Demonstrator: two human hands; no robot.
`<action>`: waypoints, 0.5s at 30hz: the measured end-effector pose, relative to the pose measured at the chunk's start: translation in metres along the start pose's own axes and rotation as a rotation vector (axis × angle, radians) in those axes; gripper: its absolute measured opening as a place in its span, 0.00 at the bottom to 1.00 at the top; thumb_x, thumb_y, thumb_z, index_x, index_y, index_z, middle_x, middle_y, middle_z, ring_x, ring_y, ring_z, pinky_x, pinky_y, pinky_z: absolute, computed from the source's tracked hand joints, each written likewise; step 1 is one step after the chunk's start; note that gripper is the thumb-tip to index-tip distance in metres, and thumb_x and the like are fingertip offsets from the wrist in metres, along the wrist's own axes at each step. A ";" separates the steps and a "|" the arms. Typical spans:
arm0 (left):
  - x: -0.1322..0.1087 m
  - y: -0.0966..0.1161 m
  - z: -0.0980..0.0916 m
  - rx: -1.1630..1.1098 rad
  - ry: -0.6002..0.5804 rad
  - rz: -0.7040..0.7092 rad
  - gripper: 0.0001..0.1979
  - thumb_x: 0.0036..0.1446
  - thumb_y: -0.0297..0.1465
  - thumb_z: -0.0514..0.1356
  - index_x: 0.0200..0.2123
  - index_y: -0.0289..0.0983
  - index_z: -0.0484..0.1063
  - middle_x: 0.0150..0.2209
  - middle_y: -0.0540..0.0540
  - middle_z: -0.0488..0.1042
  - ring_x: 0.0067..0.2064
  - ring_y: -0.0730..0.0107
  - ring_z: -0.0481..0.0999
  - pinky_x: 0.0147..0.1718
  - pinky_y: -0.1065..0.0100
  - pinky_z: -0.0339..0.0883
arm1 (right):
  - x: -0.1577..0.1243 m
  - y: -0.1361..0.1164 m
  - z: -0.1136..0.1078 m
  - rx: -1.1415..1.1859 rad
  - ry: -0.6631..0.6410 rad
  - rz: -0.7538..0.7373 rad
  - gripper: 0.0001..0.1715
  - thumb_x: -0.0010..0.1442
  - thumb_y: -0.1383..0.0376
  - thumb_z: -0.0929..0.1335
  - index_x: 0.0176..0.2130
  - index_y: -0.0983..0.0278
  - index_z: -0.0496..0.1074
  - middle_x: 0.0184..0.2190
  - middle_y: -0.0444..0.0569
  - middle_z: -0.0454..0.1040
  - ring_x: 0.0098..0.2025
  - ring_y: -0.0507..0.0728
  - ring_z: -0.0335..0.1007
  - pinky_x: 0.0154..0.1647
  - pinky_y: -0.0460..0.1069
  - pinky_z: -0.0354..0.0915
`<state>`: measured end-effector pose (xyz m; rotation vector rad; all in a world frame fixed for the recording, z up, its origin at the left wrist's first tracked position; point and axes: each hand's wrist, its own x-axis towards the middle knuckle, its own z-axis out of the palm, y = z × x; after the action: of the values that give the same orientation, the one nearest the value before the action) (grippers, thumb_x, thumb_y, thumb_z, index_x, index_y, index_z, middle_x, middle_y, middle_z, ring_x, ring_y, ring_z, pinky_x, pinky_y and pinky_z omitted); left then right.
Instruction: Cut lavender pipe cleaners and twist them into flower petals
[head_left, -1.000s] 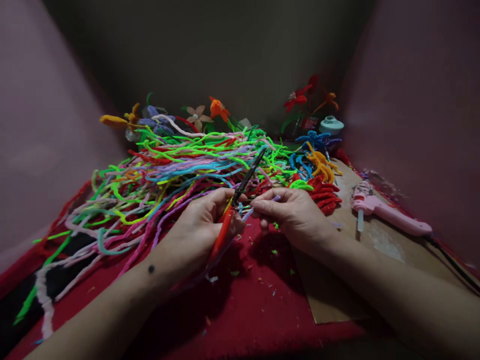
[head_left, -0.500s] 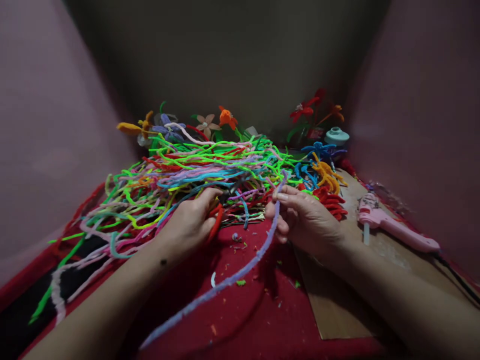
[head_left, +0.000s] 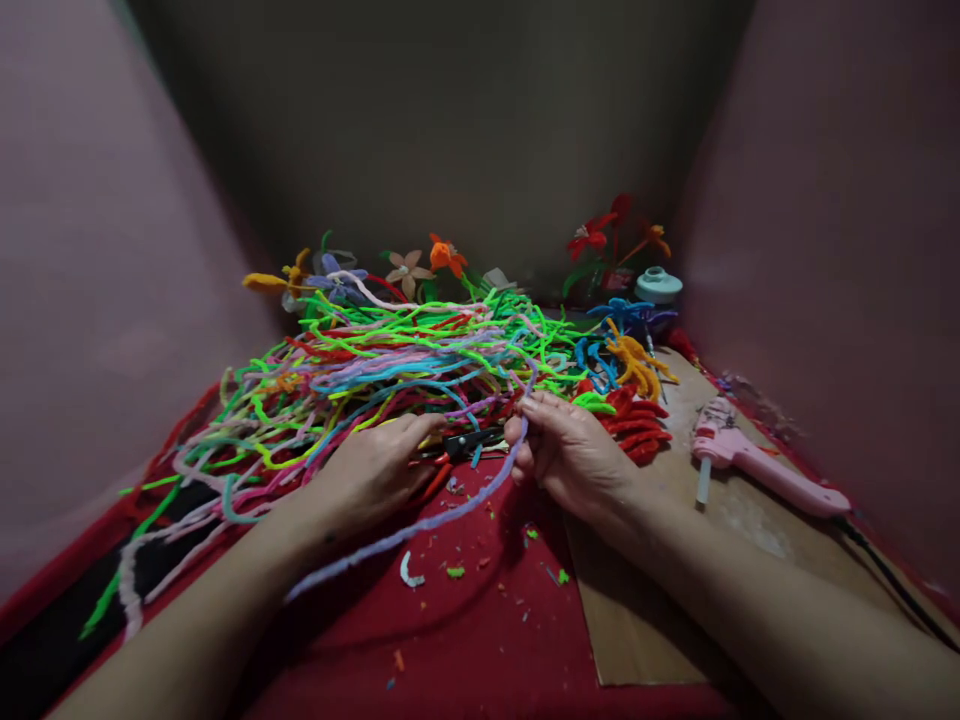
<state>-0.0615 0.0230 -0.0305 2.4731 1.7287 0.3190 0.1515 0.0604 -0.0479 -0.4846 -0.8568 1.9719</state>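
My right hand (head_left: 574,455) pinches a lavender pipe cleaner (head_left: 442,517) between thumb and fingers near its upper end. The fuzzy stem curves down and left over the red cloth, passing in front of my left forearm. My left hand (head_left: 379,465) is closed on the red handles of a pair of pliers (head_left: 471,442), low over the cloth. Their dark head points right, toward my right hand. Just behind both hands lies a big heap of coloured pipe cleaners (head_left: 390,350), in green, pink, blue, red and other colours.
A pink glue gun (head_left: 772,475) rests on a brown board (head_left: 645,620) at the right, its black cord trailing right. Pipe-cleaner flowers (head_left: 407,272) and a pale teal jar (head_left: 658,287) stand at the back. Small scraps (head_left: 455,572) litter the red cloth (head_left: 465,640).
My left hand has lowered, bringing the pliers down toward the cloth, with their head now pointing right. The pipe cleaner's lower end has risen. The whole view has shifted slightly.
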 end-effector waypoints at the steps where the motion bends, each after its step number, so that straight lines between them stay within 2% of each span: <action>1: -0.002 0.003 -0.001 0.026 0.024 0.001 0.20 0.58 0.37 0.51 0.53 0.41 0.64 0.46 0.42 0.75 0.44 0.61 0.74 0.39 0.67 0.63 | 0.000 0.000 0.000 0.010 0.012 0.004 0.10 0.53 0.63 0.70 0.29 0.64 0.64 0.20 0.42 0.73 0.16 0.47 0.64 0.18 0.43 0.66; 5: -0.007 0.006 -0.005 0.006 0.001 -0.015 0.18 0.56 0.37 0.55 0.50 0.43 0.67 0.39 0.44 0.77 0.36 0.61 0.75 0.32 0.68 0.62 | 0.000 0.002 0.000 0.012 0.017 0.034 0.10 0.53 0.65 0.70 0.30 0.64 0.63 0.21 0.42 0.74 0.16 0.48 0.65 0.18 0.45 0.67; 8: -0.007 0.006 -0.003 -0.051 0.060 -0.032 0.16 0.50 0.34 0.61 0.45 0.45 0.72 0.36 0.44 0.76 0.37 0.59 0.73 0.34 0.67 0.62 | 0.000 0.004 0.000 -0.003 0.012 0.034 0.10 0.54 0.66 0.69 0.31 0.64 0.62 0.22 0.44 0.75 0.18 0.49 0.68 0.20 0.45 0.68; 10: -0.005 0.012 0.001 -0.260 0.114 -0.016 0.21 0.46 0.32 0.64 0.47 0.45 0.72 0.37 0.45 0.75 0.39 0.59 0.72 0.37 0.67 0.63 | 0.000 0.005 0.000 -0.004 0.012 0.021 0.09 0.55 0.66 0.69 0.31 0.65 0.62 0.23 0.45 0.75 0.19 0.50 0.70 0.22 0.45 0.69; 11: -0.005 0.017 0.002 -0.437 0.099 0.005 0.26 0.44 0.31 0.66 0.50 0.45 0.70 0.37 0.45 0.75 0.39 0.60 0.72 0.37 0.68 0.63 | 0.000 0.005 0.000 -0.004 0.009 0.013 0.08 0.55 0.67 0.69 0.31 0.65 0.63 0.23 0.45 0.75 0.20 0.49 0.70 0.23 0.45 0.69; 13: -0.006 0.031 0.004 -0.847 -0.012 0.001 0.31 0.44 0.31 0.67 0.54 0.46 0.67 0.29 0.49 0.74 0.30 0.66 0.71 0.30 0.70 0.64 | 0.000 0.006 -0.002 -0.001 -0.001 0.001 0.07 0.55 0.67 0.68 0.30 0.66 0.64 0.23 0.44 0.75 0.19 0.49 0.70 0.23 0.45 0.69; 14: -0.007 0.038 0.004 -0.993 -0.047 -0.025 0.30 0.46 0.32 0.66 0.55 0.46 0.67 0.30 0.49 0.74 0.29 0.68 0.70 0.28 0.71 0.64 | 0.000 0.006 -0.003 0.001 -0.002 -0.002 0.07 0.55 0.68 0.68 0.30 0.66 0.64 0.23 0.44 0.75 0.19 0.49 0.69 0.22 0.45 0.68; 15: -0.008 0.044 0.004 -1.098 -0.039 -0.059 0.25 0.50 0.32 0.64 0.53 0.46 0.69 0.33 0.48 0.74 0.30 0.69 0.71 0.29 0.72 0.64 | 0.001 0.006 -0.003 0.003 0.000 -0.004 0.06 0.55 0.68 0.69 0.31 0.66 0.65 0.23 0.45 0.75 0.19 0.49 0.69 0.22 0.45 0.68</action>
<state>-0.0228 -0.0001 -0.0258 1.5874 1.1013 0.9001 0.1498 0.0600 -0.0547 -0.4811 -0.8545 1.9687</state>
